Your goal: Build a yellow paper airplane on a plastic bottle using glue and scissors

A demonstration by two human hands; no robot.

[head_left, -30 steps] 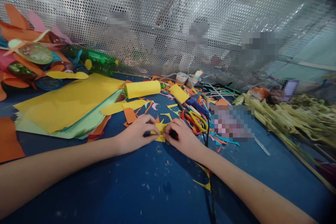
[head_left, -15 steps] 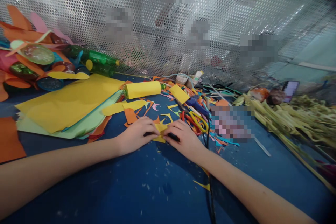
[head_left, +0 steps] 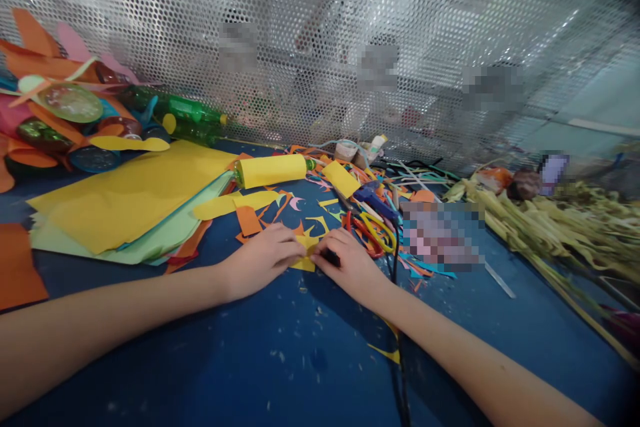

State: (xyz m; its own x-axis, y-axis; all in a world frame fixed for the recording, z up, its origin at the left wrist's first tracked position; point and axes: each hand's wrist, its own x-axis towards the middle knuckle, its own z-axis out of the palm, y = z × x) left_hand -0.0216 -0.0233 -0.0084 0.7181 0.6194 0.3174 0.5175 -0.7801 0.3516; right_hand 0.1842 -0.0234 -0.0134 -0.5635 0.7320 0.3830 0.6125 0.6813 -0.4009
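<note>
Between my two hands is a small piece of yellow paper (head_left: 306,260) on the blue table. My left hand (head_left: 270,255) pinches its left side, fingers bent and pressed together. On the other side my right hand (head_left: 350,265) pinches it with thumb and fingertips. Part of the paper is hidden under the fingers. Beyond the hands lies a green bottle wrapped in yellow paper (head_left: 273,171), on its side. Right of it is a yellow paper rectangle (head_left: 342,177). Close to my right hand are scissors with red and yellow handles (head_left: 376,232) and a blue glue gun (head_left: 376,200).
A stack of coloured paper sheets (head_left: 135,197) lies at left, with paper-decorated bottles (head_left: 70,103) behind it. Paper scraps (head_left: 295,203) litter the middle. A black cord (head_left: 397,267) runs toward me. Dried husks (head_left: 550,220) lie at right. A perforated metal screen (head_left: 300,47) stands behind.
Both hands stay at the same spot on the yellow paper, with small finger shifts. The gap between my left thumb and fingers has closed. The paper, pointed at its top earlier, now looks flatter.
</note>
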